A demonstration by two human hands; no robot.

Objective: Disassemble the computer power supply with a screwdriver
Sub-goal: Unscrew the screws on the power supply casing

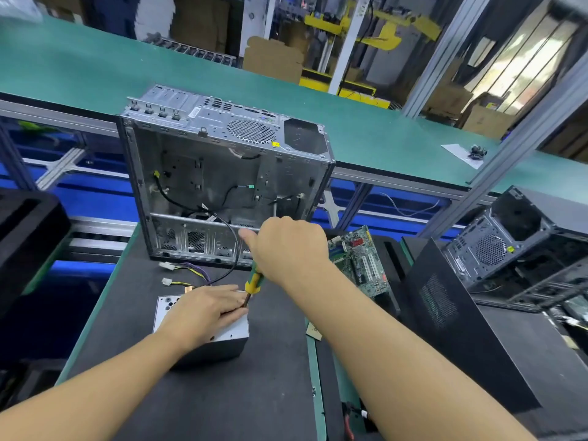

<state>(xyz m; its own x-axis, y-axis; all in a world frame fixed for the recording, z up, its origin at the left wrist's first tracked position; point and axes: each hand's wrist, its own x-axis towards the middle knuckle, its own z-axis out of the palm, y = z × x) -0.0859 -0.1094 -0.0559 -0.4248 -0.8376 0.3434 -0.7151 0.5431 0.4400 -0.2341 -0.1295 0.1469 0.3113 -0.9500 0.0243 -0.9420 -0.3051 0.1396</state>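
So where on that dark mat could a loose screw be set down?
Bare mat lies nearer the person than the power supply, and to the right of it up to the green edge. Crowded: cables between power supply and computer case.

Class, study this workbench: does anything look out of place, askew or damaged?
The bare motherboard lies loose and askew right of the open case, beside the right hand gripping the screwdriver. No visible spill or damage.

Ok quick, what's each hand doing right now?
Left hand: open, fingers flat, resting on the power supply.
Right hand: closed, holding the screwdriver by its handle.
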